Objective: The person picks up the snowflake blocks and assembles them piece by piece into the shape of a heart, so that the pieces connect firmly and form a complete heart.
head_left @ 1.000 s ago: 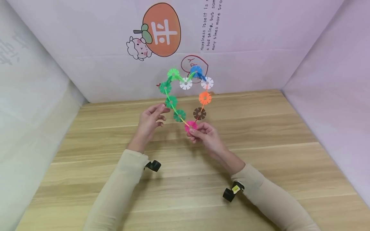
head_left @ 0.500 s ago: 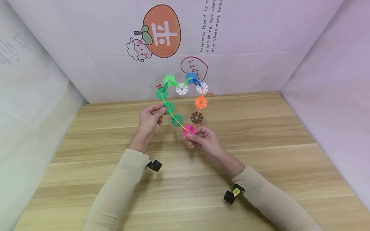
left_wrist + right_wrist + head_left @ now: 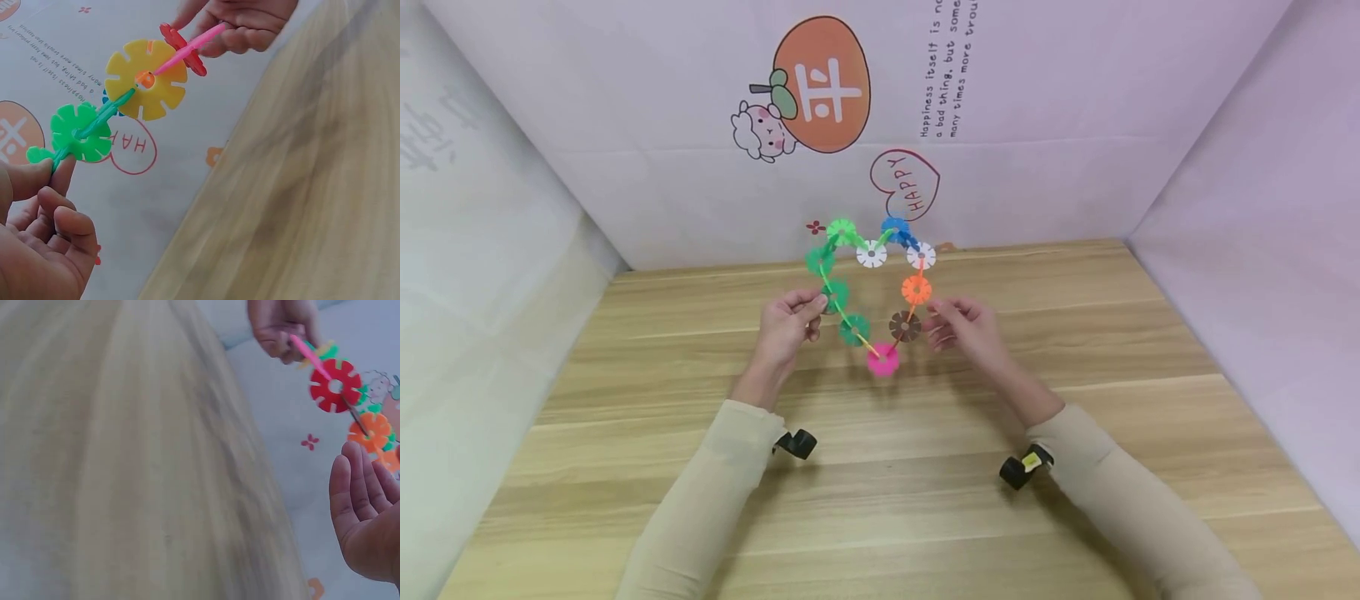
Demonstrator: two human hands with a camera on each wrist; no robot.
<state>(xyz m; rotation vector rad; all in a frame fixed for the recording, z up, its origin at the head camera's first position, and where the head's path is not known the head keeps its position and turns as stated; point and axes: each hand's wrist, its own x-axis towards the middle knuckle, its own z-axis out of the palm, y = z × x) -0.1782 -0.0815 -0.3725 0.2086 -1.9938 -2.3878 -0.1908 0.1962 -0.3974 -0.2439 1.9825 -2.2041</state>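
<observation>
A heart-shaped loop of slotted plastic snowflake discs hangs above the table in the head view, its pink disc (image 3: 883,360) at the bottom point. At its left side my left hand (image 3: 786,327) pinches a green disc (image 3: 837,295) between thumb and fingers. My right hand (image 3: 970,333) is beside the orange disc (image 3: 917,290) and brown disc (image 3: 905,326). From the right wrist, its fingers (image 3: 359,487) look extended near an orange disc (image 3: 361,436), not curled round it; contact is unclear. The left wrist view shows a yellow disc (image 3: 165,97) edge-linked to green pieces.
Under the hands lies a wood-grain table (image 3: 880,517). White cloth (image 3: 1037,183) with printed drawings and lettering stands behind it, with pale side panels (image 3: 482,217) left and right. Black wrist cameras (image 3: 1017,473) sit on both sleeves.
My left hand has taken hold of the green disc. The right hand has let go of the pink disc and moved up and right, while the loop has come lower.
</observation>
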